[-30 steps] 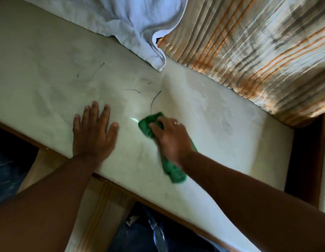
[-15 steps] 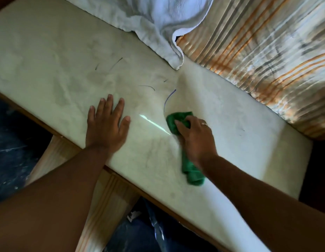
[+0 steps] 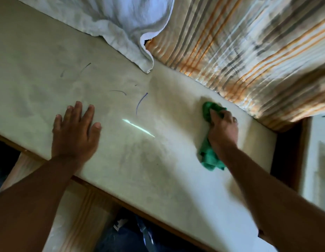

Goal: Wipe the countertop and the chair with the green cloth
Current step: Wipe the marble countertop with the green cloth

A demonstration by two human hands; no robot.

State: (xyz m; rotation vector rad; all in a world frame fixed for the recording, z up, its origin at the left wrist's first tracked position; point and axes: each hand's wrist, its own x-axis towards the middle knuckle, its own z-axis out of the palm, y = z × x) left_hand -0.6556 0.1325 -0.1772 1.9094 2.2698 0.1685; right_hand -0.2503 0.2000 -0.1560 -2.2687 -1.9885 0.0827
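Note:
A pale, smudged countertop [image 3: 49, 82] runs across the view, with a few dark pen-like marks and a bright streak of light near its middle. My right hand [image 3: 222, 130] presses a crumpled green cloth [image 3: 209, 157] onto the countertop toward its right end, close to the striped curtain. Part of the cloth shows above my fingers and part trails below my wrist. My left hand [image 3: 74, 130] lies flat on the countertop near the front edge, fingers spread, holding nothing. No chair can be made out for certain.
A white towel [image 3: 121, 24] hangs over the back edge of the countertop. A striped orange and grey curtain [image 3: 248, 48] covers the back right. Below the front edge stands light wooden furniture [image 3: 76, 215] over a dark floor.
My right hand has slid the green cloth to the right and toward the curtain, away from the blue mark. My left hand stays flat in place.

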